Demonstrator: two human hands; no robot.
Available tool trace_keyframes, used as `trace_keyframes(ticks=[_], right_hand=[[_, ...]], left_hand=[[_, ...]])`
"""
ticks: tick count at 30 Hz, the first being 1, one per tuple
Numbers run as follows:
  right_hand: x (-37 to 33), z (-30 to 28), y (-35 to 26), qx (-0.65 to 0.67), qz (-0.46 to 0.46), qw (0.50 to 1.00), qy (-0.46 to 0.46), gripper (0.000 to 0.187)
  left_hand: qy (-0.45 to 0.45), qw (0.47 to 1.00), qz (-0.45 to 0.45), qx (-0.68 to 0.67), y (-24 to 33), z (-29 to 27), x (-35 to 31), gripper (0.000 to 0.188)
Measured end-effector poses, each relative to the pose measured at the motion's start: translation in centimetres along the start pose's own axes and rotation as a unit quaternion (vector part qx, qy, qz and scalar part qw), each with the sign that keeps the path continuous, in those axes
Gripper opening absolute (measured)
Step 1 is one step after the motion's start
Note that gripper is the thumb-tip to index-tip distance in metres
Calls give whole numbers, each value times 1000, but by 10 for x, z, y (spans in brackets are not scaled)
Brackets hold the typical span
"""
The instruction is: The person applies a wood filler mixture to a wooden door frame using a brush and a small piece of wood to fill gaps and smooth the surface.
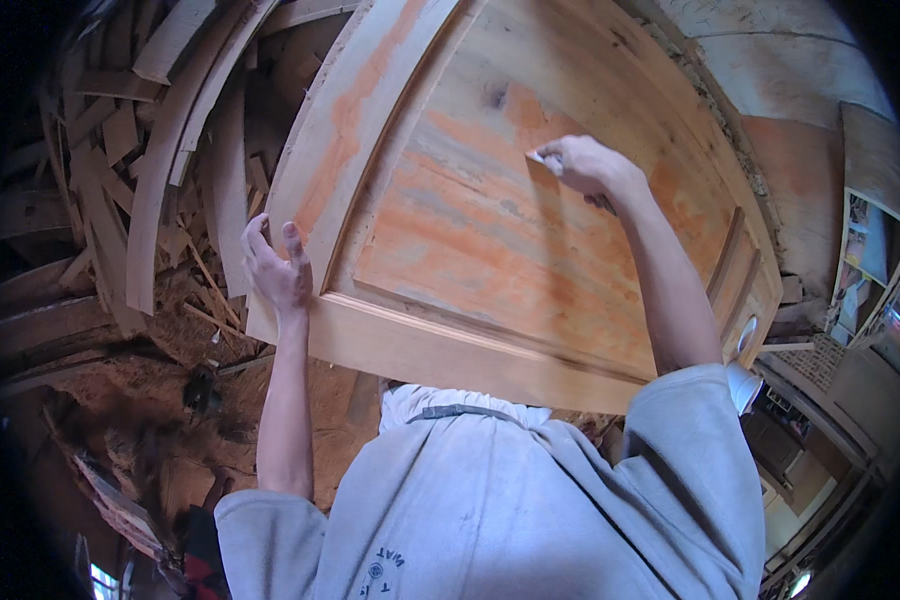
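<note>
A wooden door (pixel 530 355) lies before me, with a framed raised panel (pixel 470 235) marked by orange-brown and greyish smears. My right hand (pixel 590 168) is closed over the panel's upper middle. A small whitish tip shows at its fingers and something dark shows under the palm; what it holds I cannot make out. My left hand (pixel 278 265) is at the door's near left corner, thumb raised and fingers loosely curved apart, with nothing seen in it. Whether it touches the wood is not plain. Another orange smear runs along the door's left frame piece (pixel 345 120).
Wood offcuts and long boards (pixel 160 170) are heaped at the left. Reddish-brown dirt or sawdust (pixel 210 440) covers the ground below them. A white cup-like container (pixel 742 388) stands by the door's right corner. Shelving with assorted items (pixel 865 250) stands at the far right.
</note>
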State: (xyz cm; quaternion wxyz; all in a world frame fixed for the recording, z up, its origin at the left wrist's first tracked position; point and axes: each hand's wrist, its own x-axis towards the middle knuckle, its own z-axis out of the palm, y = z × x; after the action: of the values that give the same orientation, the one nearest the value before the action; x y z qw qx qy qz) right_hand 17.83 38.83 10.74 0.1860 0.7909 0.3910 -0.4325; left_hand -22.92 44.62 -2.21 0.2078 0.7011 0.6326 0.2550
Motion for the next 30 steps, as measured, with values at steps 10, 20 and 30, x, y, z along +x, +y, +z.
trace_keyframes(ticks=[10,20,30], right_hand=[[39,-35,-7,68,9,994,84,39],[-1,-7,-4,59,13,998,16,39],[16,92,-32,277,-88,900,326,43]], left_hand=[[-8,1000,3,12,3,0,1,55],[-1,1000,9,15,0,-1,0,54],[-3,1000,9,-4,-1,1,2,54]])
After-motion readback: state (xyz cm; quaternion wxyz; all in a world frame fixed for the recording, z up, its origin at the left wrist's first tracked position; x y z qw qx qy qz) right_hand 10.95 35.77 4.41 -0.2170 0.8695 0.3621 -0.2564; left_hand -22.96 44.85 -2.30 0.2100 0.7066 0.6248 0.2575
